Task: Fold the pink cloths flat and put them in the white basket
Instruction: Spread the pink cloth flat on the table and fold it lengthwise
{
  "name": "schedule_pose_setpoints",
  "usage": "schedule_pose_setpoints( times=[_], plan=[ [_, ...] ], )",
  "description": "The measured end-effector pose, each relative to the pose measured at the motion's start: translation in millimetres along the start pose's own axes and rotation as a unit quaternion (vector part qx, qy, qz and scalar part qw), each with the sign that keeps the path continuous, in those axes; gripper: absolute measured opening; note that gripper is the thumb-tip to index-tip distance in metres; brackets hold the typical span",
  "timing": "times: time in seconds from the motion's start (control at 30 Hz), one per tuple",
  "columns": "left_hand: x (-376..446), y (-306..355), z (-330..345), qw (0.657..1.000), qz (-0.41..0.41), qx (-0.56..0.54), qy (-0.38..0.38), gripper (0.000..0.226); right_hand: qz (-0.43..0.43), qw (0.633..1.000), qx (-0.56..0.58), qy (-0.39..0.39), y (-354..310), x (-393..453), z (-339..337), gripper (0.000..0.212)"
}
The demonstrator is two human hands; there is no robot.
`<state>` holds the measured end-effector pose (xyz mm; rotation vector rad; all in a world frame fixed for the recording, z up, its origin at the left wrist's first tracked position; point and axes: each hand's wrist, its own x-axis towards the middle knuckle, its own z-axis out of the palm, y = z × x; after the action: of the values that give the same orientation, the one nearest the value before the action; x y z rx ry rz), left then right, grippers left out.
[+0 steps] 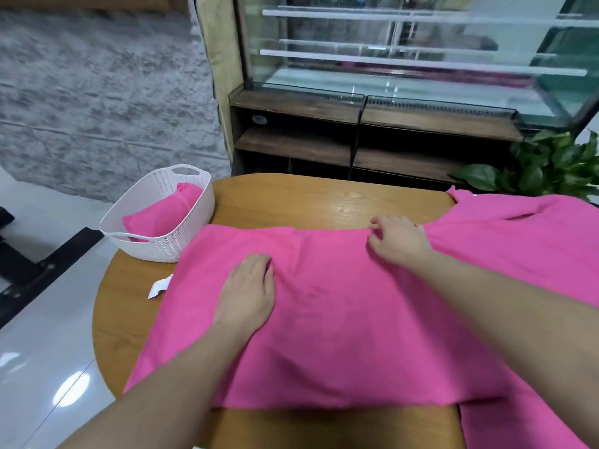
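Pink cloth (340,303): spread mid-table, long axis left-right | left hand (248,291): fingers together, pressing flat near its left end | right hand (398,241): fingers curled, pinching far edge, nearer second cloth (525,241) | white basket (155,251): table's far-left edge.

The pink cloth (340,303) runs off the right edge.

Bare table (324,199) between white basket (181,241) and plant (547,166).
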<state>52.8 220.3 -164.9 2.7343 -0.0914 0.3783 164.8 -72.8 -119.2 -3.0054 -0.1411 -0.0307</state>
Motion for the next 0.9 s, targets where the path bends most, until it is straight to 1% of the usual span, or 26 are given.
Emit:
schedule_pose_setpoints(
  times=[0.07,0.2,0.23,0.3,0.37,0.43,0.5,0.6,0.67,0.8,0.9],
  plan=[
    [3,1,1,1.000,-0.001,0.011,-0.013,0.046,0.008,0.999,-0.048,0.010,14,9,-3,0.041],
    [6,1,4,0.995,-0.040,0.051,-0.075,0.048,-0.034,0.992,-0.123,0.000,35,18,-6,0.036],
    [6,1,5,0.994,-0.045,0.060,-0.082,0.049,-0.035,0.992,-0.121,0.003,40,20,-6,0.035],
    [6,1,5,0.992,-0.050,0.073,-0.089,0.050,-0.016,0.997,-0.071,0.002,46,22,-7,0.034],
    [5,1,4,0.990,-0.057,0.081,-0.096,0.051,-0.007,1.000,-0.018,-0.016,51,22,-6,0.036],
    [4,0,4,0.990,-0.059,0.088,-0.097,0.051,-0.011,0.999,0.007,-0.030,56,20,-6,0.035],
    [4,2,5,0.990,-0.059,0.086,-0.097,0.051,-0.022,1.000,-0.004,-0.018,65,20,-6,0.029],
    [4,4,5,0.990,-0.060,0.083,-0.099,0.051,-0.048,0.998,-0.048,-0.009,76,22,-6,0.035],
    [3,4,4,0.990,-0.061,0.083,-0.097,0.052,-0.067,0.996,-0.057,-0.006,76,24,-7,0.034],
    [2,5,3,0.984,-0.086,0.108,-0.108,0.055,-0.043,0.997,-0.061,0.015,75,33,-13,0.029],
    [3,6,4,0.975,-0.123,0.132,-0.131,0.058,-0.022,0.997,-0.071,0.008,76,43,-10,0.030]
  ],
)
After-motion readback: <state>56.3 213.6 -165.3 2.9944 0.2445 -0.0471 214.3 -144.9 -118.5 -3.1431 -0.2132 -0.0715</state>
